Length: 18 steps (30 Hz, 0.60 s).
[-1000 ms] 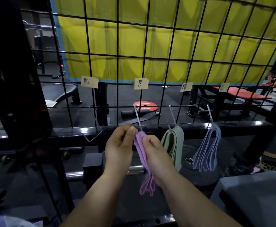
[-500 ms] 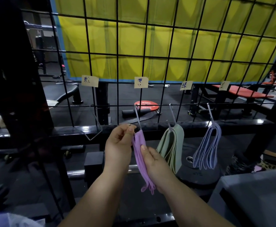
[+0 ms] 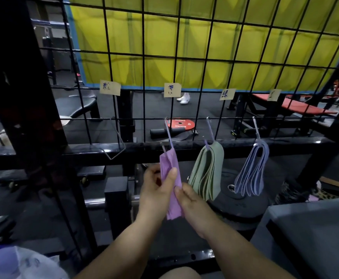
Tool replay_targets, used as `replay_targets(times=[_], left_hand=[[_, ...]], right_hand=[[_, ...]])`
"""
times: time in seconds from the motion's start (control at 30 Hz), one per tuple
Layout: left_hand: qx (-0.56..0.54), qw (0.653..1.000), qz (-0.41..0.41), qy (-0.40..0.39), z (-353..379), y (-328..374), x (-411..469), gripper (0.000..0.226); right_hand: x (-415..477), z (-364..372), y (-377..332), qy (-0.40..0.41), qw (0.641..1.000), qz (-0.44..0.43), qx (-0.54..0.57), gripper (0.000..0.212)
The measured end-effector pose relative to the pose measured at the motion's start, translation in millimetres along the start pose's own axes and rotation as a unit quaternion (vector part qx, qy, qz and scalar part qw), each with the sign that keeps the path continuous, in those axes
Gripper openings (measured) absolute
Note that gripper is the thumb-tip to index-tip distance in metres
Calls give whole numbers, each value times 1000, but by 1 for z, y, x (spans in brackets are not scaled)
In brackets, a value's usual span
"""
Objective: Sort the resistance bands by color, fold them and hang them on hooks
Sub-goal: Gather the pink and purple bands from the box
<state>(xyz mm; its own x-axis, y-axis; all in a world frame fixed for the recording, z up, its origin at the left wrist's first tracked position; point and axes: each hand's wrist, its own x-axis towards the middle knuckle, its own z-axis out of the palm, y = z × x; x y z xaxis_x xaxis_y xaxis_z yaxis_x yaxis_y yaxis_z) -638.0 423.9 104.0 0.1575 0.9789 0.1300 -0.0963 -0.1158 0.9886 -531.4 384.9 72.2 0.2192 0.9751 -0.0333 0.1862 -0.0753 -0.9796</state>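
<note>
1. A folded purple band point(image 3: 169, 168) is hung from a hook point(image 3: 169, 133) on the wire grid point(image 3: 143, 57).
2. It is pinched by the left grip point(image 3: 156, 190) and held lower down by the right grip point(image 3: 192, 202).
3. Green bands point(image 3: 206, 172) and blue bands point(image 3: 251, 172) are hung further right.

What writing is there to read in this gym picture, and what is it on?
"绿": third paper label, above the green bands.
Leftmost label, second label, rightmost label: handwriting too blurred.
Red weight plate: white lettering too small.
</note>
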Motion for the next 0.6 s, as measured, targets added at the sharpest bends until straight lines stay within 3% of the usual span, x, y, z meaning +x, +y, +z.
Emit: replay_targets(times=[0.1,0.2,0.37,0.6], left_hand=[[41,998,5,-41,3,-16,-10,21],[71,997,22,-28,8,-21,-16,10],[143,989,49,-6,7,-35,-20,28],[218,973,69,-15,2,-51,-22,26]], right_hand=[[-5,0,12,-15,1000,3,-20,31],[-7,-2,16,-14,999,-10,-29,35],[-11,-4,18,-17,995,-29,-92,38],[-11,-6,18,-27,991,-36,-127,35]])
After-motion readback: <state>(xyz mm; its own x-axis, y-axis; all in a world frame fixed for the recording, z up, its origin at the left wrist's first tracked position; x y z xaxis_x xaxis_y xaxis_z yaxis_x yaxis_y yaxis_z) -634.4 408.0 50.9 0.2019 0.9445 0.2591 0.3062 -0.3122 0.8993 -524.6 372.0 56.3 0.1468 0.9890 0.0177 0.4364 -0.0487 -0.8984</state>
